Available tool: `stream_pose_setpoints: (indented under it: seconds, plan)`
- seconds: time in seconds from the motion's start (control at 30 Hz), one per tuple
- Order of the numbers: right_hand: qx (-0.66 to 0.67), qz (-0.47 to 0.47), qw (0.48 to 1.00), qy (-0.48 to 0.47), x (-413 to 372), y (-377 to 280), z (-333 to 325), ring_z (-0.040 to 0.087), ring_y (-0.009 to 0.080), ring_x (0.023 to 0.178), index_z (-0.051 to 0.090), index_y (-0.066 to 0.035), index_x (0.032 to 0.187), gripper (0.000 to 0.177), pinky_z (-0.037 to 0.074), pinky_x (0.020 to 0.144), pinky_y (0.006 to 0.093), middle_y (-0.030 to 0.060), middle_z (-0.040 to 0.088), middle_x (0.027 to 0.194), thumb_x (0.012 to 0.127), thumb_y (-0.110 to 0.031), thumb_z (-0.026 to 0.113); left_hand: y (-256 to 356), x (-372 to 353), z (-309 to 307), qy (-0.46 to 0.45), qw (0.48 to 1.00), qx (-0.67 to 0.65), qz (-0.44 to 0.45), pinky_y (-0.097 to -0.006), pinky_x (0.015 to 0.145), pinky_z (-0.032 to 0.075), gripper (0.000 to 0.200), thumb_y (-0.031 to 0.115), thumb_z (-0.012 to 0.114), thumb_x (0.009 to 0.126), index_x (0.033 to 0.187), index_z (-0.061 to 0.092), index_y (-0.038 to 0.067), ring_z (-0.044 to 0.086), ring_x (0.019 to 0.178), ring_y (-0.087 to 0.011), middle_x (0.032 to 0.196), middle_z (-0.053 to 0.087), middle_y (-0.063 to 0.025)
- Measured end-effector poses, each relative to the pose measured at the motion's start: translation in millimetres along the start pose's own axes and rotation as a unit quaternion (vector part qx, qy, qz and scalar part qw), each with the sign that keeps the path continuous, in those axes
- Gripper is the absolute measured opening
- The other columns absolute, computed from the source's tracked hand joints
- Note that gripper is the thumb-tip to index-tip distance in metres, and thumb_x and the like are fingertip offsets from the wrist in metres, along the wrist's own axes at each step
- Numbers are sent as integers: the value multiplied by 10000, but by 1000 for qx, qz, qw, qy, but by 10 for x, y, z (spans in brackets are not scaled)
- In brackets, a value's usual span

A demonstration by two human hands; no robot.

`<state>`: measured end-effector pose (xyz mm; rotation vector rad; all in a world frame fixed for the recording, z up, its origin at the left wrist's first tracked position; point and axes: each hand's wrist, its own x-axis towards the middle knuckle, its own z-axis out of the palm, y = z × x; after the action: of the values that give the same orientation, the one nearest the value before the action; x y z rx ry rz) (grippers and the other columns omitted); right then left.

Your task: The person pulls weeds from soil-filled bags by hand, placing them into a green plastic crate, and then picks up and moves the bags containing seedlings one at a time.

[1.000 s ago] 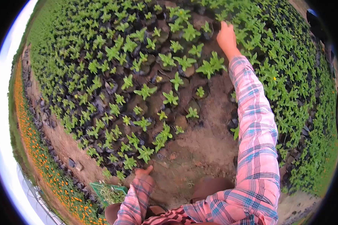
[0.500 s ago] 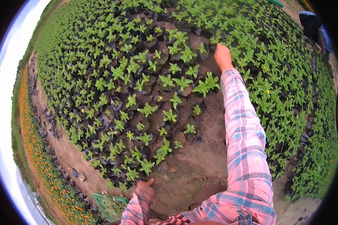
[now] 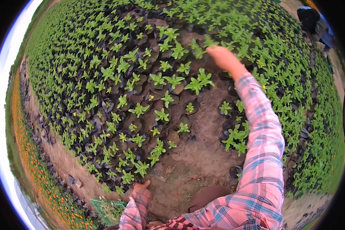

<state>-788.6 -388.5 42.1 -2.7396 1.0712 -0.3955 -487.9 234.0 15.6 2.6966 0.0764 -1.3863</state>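
Note:
My right hand [image 3: 223,57] reaches far forward, fingers closed at a blurred green plant [image 3: 198,49] beside the bare soil gap; the grip is smeared by motion. Low in the view, my left hand [image 3: 142,186] is at the near edge of the potted seedlings, next to a leafy seedling [image 3: 141,168]. Its fingers are partly hidden, so I cannot make out whether it holds anything. Black bags of soil surround the green seedlings [image 3: 174,80]. Both my arms wear pink plaid sleeves.
A green crate [image 3: 122,204] with pulled weeds stands beside my left sleeve. Bare soil [image 3: 209,126] runs between the plant blocks. Orange flowers [image 3: 38,157] line the far left. Another person [image 3: 314,23] bends over at the upper right.
My right hand has moved left, and a blurred plant now shows at its fingertips. The view has shifted slightly, and my left hand stays near the same plants.

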Motion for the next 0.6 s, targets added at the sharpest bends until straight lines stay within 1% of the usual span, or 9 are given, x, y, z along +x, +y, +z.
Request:
stream_pose_setpoints:
  seconds: [0.03,0.07,0.17,0.3,0.37,0.43,0.5,0.57,0.6]
  plan:
    - [3,-16,1000,-23,31,-40,121,605,364,953,553,-43,967,159,499,811,435,179,601,971,818,-7,509,219,-202,-19,-21,999,-6,-32,-380,799,485,810,468,819,670,1176,516,-87,605,962,-309,1122,602,-210]
    - [-10,6,1000,8,19,-40,352,605,361,952,560,-45,983,187,499,806,436,175,597,978,814,5,500,-116,162,51,-43,995,-82,-32,-380,756,483,665,415,810,709,1096,561,-66,603,889,-302,1065,624,-190]
    - [-9,96,995,-2,-43,-217,339,601,363,936,576,-63,1018,225,494,799,445,164,584,971,822,8,490,-405,516,77,23,999,5,35,-377,773,477,688,384,819,708,1141,528,-65,589,890,-293,1089,611,-178]
    - [81,138,947,279,-246,-88,286,599,363,864,607,-67,944,143,494,760,438,177,595,925,820,-56,535,-181,154,72,-16,993,-103,62,-369,827,463,825,387,835,685,1236,447,-88,576,927,-276,1123,592,-175]
    - [79,242,915,315,-338,174,246,605,351,860,626,-62,900,117,496,757,429,174,621,894,807,-61,554,-479,572,106,85,992,63,74,-363,842,452,874,384,838,681,1274,395,-83,564,930,-268,1130,578,-165]
    - [48,290,898,326,-408,481,212,612,340,872,639,-67,909,134,496,769,421,167,639,878,807,-71,554,-391,464,71,59,995,52,68,-368,819,456,843,377,834,689,1260,407,-73,562,906,-268,1117,581,-162]
    - [23,314,901,299,-377,646,210,613,341,881,649,-67,954,183,490,797,432,164,647,907,798,-100,560,-165,217,28,35,997,40,61,-373,797,461,812,371,831,696,1245,419,-64,560,882,-267,1103,584,-158]
    - [7,331,939,90,-325,663,177,604,351,921,659,-68,970,219,482,824,435,159,647,948,785,-140,567,128,-118,29,26,999,11,18,-386,753,466,764,362,825,705,1232,440,-36,566,816,-274,1039,606,-151]
    - [-37,347,935,63,-282,616,196,595,350,959,677,-77,949,224,476,833,441,133,653,975,780,-169,562,260,-275,21,26,999,13,16,-386,753,466,764,362,825,705,1232,440,-36,566,816,-274,1039,606,-151]
